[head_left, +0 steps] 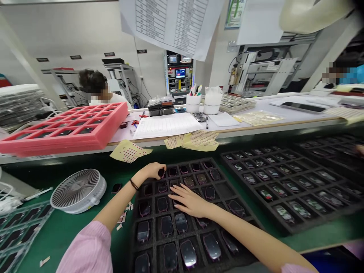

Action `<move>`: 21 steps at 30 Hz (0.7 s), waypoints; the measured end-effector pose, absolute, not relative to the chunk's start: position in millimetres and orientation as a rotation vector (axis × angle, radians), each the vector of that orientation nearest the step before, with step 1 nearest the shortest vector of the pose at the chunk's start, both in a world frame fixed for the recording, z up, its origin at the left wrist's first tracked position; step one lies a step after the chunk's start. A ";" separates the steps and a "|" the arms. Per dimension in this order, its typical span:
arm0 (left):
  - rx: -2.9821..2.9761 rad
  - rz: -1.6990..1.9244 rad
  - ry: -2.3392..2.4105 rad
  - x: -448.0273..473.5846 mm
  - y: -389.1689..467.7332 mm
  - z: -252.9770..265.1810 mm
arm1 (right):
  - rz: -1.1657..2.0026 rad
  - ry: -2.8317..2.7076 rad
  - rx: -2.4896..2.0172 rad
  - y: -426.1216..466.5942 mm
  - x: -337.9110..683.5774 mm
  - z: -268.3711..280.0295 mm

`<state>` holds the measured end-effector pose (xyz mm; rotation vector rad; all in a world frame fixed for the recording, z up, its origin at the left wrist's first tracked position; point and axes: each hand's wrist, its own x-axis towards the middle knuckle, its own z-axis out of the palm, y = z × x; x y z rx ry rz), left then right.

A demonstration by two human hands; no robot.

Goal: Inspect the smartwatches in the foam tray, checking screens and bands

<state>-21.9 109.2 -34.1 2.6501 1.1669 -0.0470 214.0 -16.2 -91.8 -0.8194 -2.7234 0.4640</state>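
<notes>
My left hand reaches to the far left corner of a black foam tray. Its thumb and fingers close on a small dark-screened device in a corner compartment; whether the device is lifted I cannot tell. Over the tray's middle, my right hand lies palm down with fingers spread, partly covering the compartments beneath. Similar devices with rounded corners and purplish edges fill many compartments, among them a glossy one near the front. One more dark device lies on the green bench, left of the tray.
A white fan and a clear tray stand to the left. Another black tray with device parts sits to the right, and a person's hand shows beyond it. On the shelf are pink foam trays, papers and white cups.
</notes>
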 end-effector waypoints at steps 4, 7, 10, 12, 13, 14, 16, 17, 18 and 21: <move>2.665 -0.015 1.145 -19.1 112.4 -19.9 | 0.468 -2.724 -0.833 -14.2 214.6 -92.0; 2.664 0.013 1.137 -1.1 118.0 -18.5 | 0.477 -2.726 -0.832 -13.6 214.7 -93.2; 2.654 -0.035 1.111 23.9 124.0 -29.1 | 0.488 -2.731 -0.819 -13.6 214.9 -93.2; 2.646 -0.085 1.115 36.7 126.2 -38.0 | 0.480 -2.731 -0.823 -13.7 215.0 -92.2; 2.647 -0.100 1.122 40.7 126.3 -41.4 | 0.467 -2.731 -0.828 -13.8 215.1 -91.5; 2.652 -0.108 1.130 43.1 125.8 -43.5 | 0.450 -2.732 -0.831 -14.0 215.2 -90.6; 2.675 -0.097 1.132 43.2 124.3 -43.4 | 0.401 -2.743 -0.828 -14.3 215.4 -89.0; 2.687 -0.090 1.121 41.7 124.2 -41.3 | 0.370 -2.755 -0.817 -14.1 215.5 -88.3; 2.699 -0.083 1.108 39.9 125.1 -38.1 | 0.329 -2.764 -0.809 -13.6 215.6 -87.9; 2.726 -0.059 1.090 39.4 134.7 -25.9 | 0.198 -2.787 -0.809 -10.3 216.1 -87.5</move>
